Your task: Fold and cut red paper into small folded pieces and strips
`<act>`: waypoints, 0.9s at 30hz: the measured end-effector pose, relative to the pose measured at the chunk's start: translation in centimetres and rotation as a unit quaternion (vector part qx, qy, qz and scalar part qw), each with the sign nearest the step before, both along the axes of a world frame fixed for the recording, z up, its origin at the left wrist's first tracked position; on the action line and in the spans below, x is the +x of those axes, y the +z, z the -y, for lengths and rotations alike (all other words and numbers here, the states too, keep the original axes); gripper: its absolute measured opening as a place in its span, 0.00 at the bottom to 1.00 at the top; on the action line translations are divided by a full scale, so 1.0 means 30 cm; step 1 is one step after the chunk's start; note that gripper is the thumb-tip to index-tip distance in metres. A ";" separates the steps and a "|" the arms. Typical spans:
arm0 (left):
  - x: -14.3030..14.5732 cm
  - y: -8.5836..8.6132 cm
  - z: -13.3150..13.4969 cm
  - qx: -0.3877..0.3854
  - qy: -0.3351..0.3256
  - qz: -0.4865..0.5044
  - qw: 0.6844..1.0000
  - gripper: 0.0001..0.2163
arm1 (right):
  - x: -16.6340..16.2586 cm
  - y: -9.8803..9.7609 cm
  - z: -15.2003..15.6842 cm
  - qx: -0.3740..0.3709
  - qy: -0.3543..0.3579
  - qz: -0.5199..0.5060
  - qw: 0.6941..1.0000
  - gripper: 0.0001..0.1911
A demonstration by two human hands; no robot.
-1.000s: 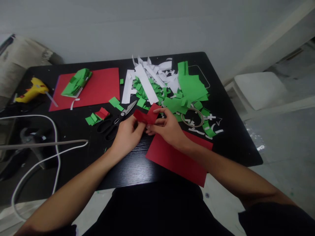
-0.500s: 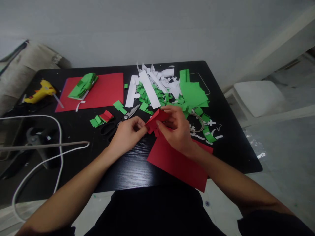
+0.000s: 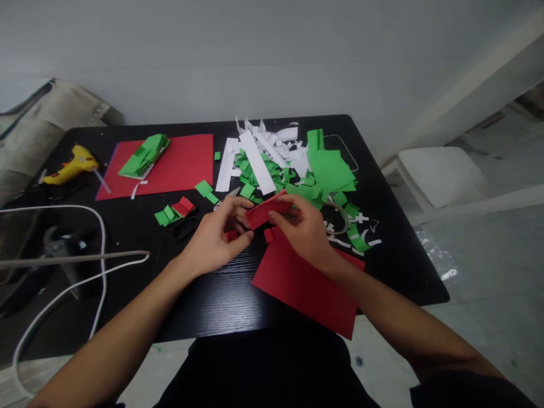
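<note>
Red paper piece (image 3: 266,211) pinched between both hands — left hand (image 3: 212,238) and right hand (image 3: 304,232), each grip closed on it — above a red sheet (image 3: 306,283) on the black worktop (image 3: 212,300).

Red folded paper (image 3: 266,212), green scraps (image 3: 329,170), white strips (image 3: 257,161), yellow glue gun (image 3: 72,164), black table (image 3: 212,294).
</note>
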State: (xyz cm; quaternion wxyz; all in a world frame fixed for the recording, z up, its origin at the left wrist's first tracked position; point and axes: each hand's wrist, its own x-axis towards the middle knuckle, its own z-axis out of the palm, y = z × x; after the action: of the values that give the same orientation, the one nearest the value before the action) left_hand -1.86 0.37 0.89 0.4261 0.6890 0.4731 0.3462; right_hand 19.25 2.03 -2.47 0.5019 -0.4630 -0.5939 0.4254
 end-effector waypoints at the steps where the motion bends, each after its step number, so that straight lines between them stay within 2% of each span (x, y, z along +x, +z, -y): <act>1: 0.000 -0.004 -0.002 0.006 0.002 -0.005 1.000 0.19 | 0.001 -0.003 -0.001 0.001 0.001 0.017 1.000 0.12; 5: 0.001 -0.023 -0.009 0.056 0.026 -0.032 0.998 0.16 | 0.005 -0.005 0.000 0.006 0.011 0.068 0.998 0.15; 9: -0.006 -0.031 -0.014 0.078 0.029 -0.043 0.996 0.16 | 0.009 -0.003 0.003 0.028 0.007 0.109 0.994 0.12; 12: -0.011 -0.031 -0.016 0.083 0.032 -0.048 0.995 0.16 | 0.011 -0.009 0.004 0.090 -0.014 0.180 0.979 0.11; 17: -0.009 -0.034 -0.017 0.094 0.030 -0.058 0.993 0.17 | 0.001 -0.011 0.020 0.208 -0.081 0.293 0.930 0.11; 22: -0.002 -0.034 -0.015 0.118 0.027 -0.067 0.990 0.17 | -0.010 0.013 0.042 0.264 -0.097 0.323 0.904 0.11; 27: -0.001 -0.033 -0.010 0.127 0.024 -0.079 0.988 0.17 | -0.009 0.020 0.047 0.297 -0.048 0.317 0.899 0.07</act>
State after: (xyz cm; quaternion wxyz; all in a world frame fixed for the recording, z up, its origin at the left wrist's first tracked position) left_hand -1.88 0.67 -0.09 0.2880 0.7514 0.4736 0.3580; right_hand 18.97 0.63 -1.85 0.4214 -0.4302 -0.7976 0.0354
